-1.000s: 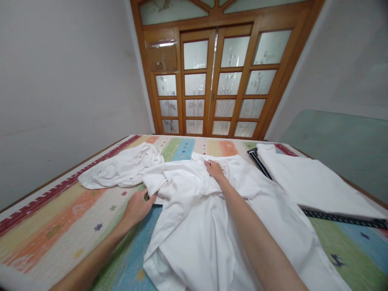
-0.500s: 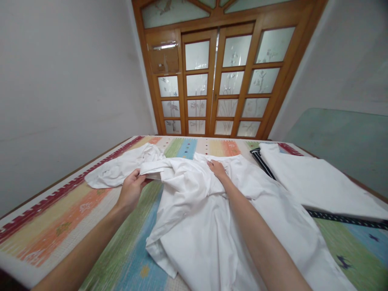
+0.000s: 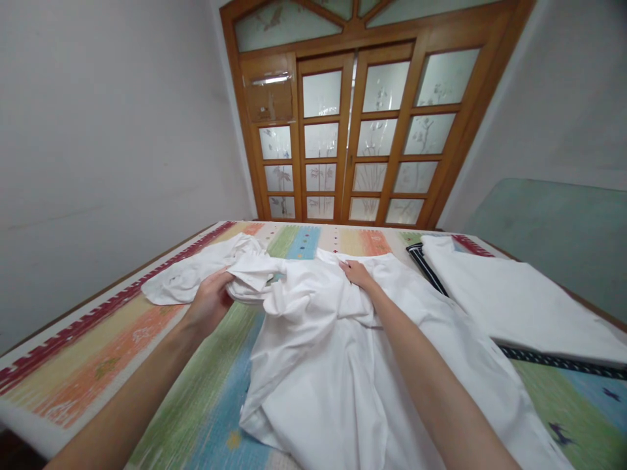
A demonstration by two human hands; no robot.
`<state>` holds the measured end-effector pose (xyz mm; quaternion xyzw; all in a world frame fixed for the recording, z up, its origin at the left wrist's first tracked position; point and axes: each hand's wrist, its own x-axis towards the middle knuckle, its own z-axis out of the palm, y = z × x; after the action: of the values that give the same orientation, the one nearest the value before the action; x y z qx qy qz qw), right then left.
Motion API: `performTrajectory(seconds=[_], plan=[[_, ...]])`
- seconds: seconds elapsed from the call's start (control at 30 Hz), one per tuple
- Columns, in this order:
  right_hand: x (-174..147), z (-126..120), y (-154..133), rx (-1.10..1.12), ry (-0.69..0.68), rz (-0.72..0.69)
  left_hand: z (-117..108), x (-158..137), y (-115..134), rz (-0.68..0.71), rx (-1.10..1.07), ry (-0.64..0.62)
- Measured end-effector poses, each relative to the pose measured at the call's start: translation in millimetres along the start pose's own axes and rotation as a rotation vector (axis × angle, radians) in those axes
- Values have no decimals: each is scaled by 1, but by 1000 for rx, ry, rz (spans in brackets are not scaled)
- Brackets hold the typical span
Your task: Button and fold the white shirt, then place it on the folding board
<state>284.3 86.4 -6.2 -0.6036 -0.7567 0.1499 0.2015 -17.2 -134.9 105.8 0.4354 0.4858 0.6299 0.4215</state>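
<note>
A crumpled white shirt (image 3: pixel 318 385) lies spread across the table in front of me, its fabric bunched in the middle. My left hand (image 3: pixel 213 299) is closed on a stiff, layered band of the shirt at its left side, looking like a collar or cuff, lifted a little off the cloth below. Near the far edge of the shirt, my right hand (image 3: pixel 356 273) pinches the fabric between thumb and fingers. Beyond my left hand, a white sleeve-like piece (image 3: pixel 189 274) rests on the table; whether it belongs to the same shirt I cannot tell.
Folded white cloth (image 3: pixel 519 300) lies at the right, over a dark patterned item (image 3: pixel 563 358). A striped, colourful tablecloth (image 3: pixel 196 391) covers the table. Behind stand wooden doors with glass panes (image 3: pixel 350 137), and a pale green panel (image 3: pixel 553 222) leans at the right.
The band in my left hand has turned and opened out, showing its layers and a loose flap. My right hand keeps its pinch in nearly the same place.
</note>
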Motion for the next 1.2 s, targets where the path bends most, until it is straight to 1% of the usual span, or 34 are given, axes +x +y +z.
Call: performTrajectory(seconds=[0.07, 0.13, 0.2, 0.23, 0.33, 0.43, 0.5, 0.57, 0.67, 0.7, 0.77, 0.83, 0.87, 0.93, 1.03, 1.07, 1.13, 1.17, 1.2], plan=[[-1, -2, 1, 10, -2, 6, -5, -3, 7, -41, 185, -109], [-2, -5, 2, 20, -3, 16, -13, -5, 11, -79, 434, -236], [-3, -8, 2, 31, -11, 26, -24, -7, 11, -83, 686, -298], [-4, -10, 2, 37, -18, 28, -29, -8, 10, -69, 797, -291], [-9, -19, 1, 106, -22, 28, -39, -6, 9, 2, 1029, -179], [-20, -31, 1, 195, 44, -11, -42, 3, 10, 53, 1087, -72], [-34, -40, 2, 178, 98, -80, -40, 14, 10, 94, 1108, -45], [-54, -51, 6, 101, 142, -164, -36, 25, 8, 147, 1151, -76], [-97, -69, 18, -85, 184, -226, -30, 36, 6, 164, 1223, -230], [-114, -75, 24, -157, 188, -215, -29, 36, 6, 147, 1249, -292], [-151, -86, 36, -308, 173, -149, -25, 35, 7, 107, 1302, -394], [-189, -93, 47, -426, 140, -99, -23, 31, 9, 83, 1352, -456], [-206, -96, 52, -467, 124, -104, -22, 30, 10, 80, 1376, -471], [-237, -97, 61, -506, 91, -82, -21, 30, 10, 96, 1425, -474], [-270, -99, 81, -593, 57, 23, -22, 36, 6, 166, 1517, -435], [-278, -101, 91, -625, 61, 70, -23, 38, 5, 193, 1548, -412], [-291, -106, 112, -652, 111, 166, -26, 42, 2, 215, 1597, -372], [-295, -110, 122, -624, 130, 207, -28, 43, 1, 201, 1611, -355], [-299, -114, 131, -547, 137, 240, -30, 44, 0, 168, 1612, -343]])
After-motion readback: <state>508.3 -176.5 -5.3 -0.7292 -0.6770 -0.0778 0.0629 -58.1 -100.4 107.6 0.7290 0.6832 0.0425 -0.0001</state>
